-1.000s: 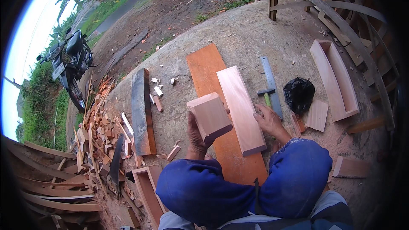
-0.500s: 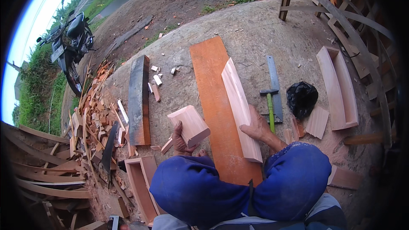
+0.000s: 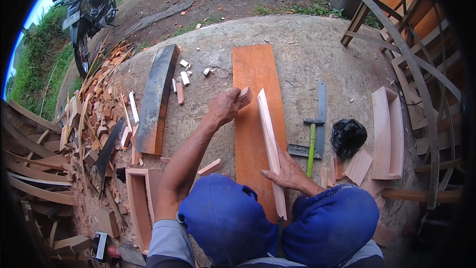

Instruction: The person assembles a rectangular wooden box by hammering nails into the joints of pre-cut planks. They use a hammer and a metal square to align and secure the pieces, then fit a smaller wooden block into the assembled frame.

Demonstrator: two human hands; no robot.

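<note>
Two hands on wood; hammer (image 3: 311, 150), black bag (image 3: 348, 137) just beside.

At the centre of the frame the wide plank (image 3: 255, 114) is orange-brown wood, matt and smooth. The thin board (image 3: 270, 144) standing on it is paler raw wood with a clean sawn face, like the small block (image 3: 244, 95) above it. The floor (image 3: 307, 44) in the upper middle is rough grey concrete. Centre right, the hammer (image 3: 312, 144) has a green glossy handle and dull metal head; the bag (image 3: 348, 136) beside it is shiny black plastic. At left, the scrap pile (image 3: 99, 114) is splintery wood.
</note>
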